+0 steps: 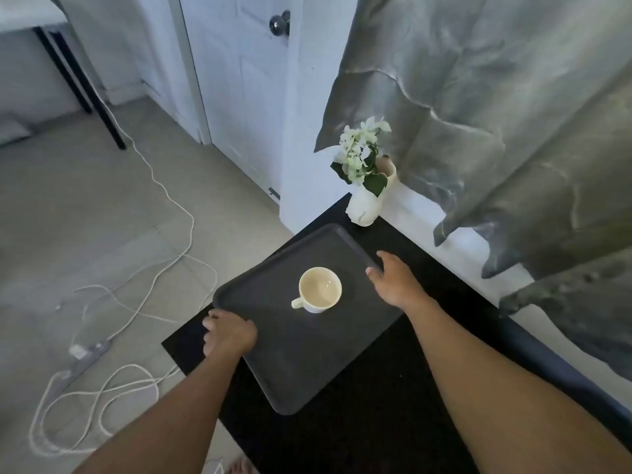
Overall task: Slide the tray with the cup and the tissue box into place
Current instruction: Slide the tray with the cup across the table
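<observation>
the left hand [228,333] curls over the near-left rim of the flat dark grey plastic tray [301,354], fingers wrapped on the edge, and the right hand [393,282] clasps the far-right rim, a hold on opposite sides that looks meant to steer it flat. the tray lies on the black table [376,422], one corner overhanging. a cream ceramic cup [319,289] stands mid-tray. no tissue box shows. beyond, a white vase of flowers [364,203] stands near the tray's far corner.
</observation>
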The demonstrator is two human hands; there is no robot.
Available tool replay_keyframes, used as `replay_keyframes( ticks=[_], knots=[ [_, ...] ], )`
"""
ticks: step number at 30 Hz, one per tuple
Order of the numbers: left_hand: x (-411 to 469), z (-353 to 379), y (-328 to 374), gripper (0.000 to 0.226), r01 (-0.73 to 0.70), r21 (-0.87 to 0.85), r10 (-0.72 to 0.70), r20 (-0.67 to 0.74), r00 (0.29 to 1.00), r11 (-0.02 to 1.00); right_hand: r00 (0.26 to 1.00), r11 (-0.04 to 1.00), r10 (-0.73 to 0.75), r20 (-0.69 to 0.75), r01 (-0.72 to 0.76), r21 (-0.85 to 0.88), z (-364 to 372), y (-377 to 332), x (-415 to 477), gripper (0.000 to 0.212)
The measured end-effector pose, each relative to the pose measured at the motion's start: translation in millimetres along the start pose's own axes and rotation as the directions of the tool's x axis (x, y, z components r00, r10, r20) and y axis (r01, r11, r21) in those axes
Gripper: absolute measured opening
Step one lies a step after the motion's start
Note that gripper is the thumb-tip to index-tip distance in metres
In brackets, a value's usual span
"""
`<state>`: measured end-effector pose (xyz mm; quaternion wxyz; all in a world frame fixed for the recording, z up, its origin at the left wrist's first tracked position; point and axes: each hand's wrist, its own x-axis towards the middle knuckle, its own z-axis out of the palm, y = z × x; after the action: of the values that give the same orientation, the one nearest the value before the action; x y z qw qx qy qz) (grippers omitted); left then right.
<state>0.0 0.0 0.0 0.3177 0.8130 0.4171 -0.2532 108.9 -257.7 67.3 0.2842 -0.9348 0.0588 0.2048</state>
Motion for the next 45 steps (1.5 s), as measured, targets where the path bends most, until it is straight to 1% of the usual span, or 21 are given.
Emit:
replay_keyframes(
  ticks=[2, 5, 9, 14, 20, 25, 31, 34, 38, 40, 41, 44, 45],
  knots=[
    [6.6, 3.9, 0.9, 0.077, 0.05, -0.016, -0.05, 0.005, 0.999, 0.999, 1.0, 1.0, 0.013, -0.007, -0.013, -0.024, 0.6, 3.2, 13.6, 0.057],
    [12.3, 11.3, 2.9, 0.068, 0.085, -0.045, -0.085, 0.0, 0.996, 0.995, 0.999, 0.998, 0.035, 0.02, -0.034, -0.059, 5.0, 12.4, 36.8, 0.056],
    [13.1, 24.2, 5.3, 0.069, 0.127, -0.107, -0.131, -0.033, 0.991, 0.986, 0.999, 0.996, 0.035, 0.037, -0.032, -0.081, 11.3, 21.4, 63.7, 0.056],
    [9.1, 34.1, 7.7, 0.068, 0.137, -0.134, -0.15, -0.09, 0.985, 0.981, 0.998, 0.99, 0.035, 0.044, -0.029, -0.137, 21.1, 28.8, 87.2, 0.054],
    [7.0, 38.7, 5.2, 0.061, 0.132, -0.143, -0.155, -0.156, 0.976, 0.981, 0.998, 0.983, 0.055, 0.031, -0.049, -0.175, 34.0, 39.0, 100.6, 0.046],
    [6.5, 38.9, 4.3, 0.055, 0.144, -0.177, -0.175, -0.171, 0.97, 0.974, 0.998, 0.978, 0.047, -0.03, -0.052, -0.2, 37.3, 42.9, 105.4, 0.043],
    [7.8, 37.3, 1.7, 0.043, 0.173, -0.246, -0.219, -0.174, 0.96, 0.954, 0.996, 0.973, 0.073, -0.06, -0.084, -0.217, 38.4, 43.7, 106.0, 0.042],
    [9.2, 35.7, -3.1, 0.044, 0.16, -0.247, -0.208, -0.181, 0.961, 0.956, 0.993, 0.975, 0.095, -0.072, -0.108, -0.196, 37.9, 46.5, 102.9, 0.039],
    [8.2, 34.5, -2.7, 0.042, 0.125, -0.229, -0.17, -0.189, 0.967, 0.965, 0.988, 0.979, 0.129, -0.086, -0.141, -0.148, 32.0, 51.6, 92.6, 0.027],
    [6.2, 32.1, -1.9, 0.041, 0.116, -0.237, -0.165, -0.199, 0.966, 0.964, 0.986, 0.976, 0.139, -0.092, -0.153, -0.158, 29.3, 55.4, 87.8, 0.02],
    [-4.7, 36.6, 13.9, 0.041, 0.053, -0.207, -0.096, -0.203, 0.974, 0.977, 0.977, 0.972, 0.175, -0.119, -0.191, -0.139, 10.3, 72.3, 74.6, 0.016],
    [-1.5, 31.6, 17.1, 0.04, 0.034, -0.186, -0.075, -0.22, 0.972, 0.982, 0.974, 0.971, 0.195, -0.117, -0.209, -0.117, 8.8, 78.6, 70.3, 0.015],
    [-4.3, 32.1, 23.0, 0.04, 0.008, -0.172, -0.047, -0.223, 0.974, 0.985, 0.97, 0.969, 0.211, -0.119, -0.224, -0.104, 2.5, 83.2, 66.3, 0.017]
  ],
)
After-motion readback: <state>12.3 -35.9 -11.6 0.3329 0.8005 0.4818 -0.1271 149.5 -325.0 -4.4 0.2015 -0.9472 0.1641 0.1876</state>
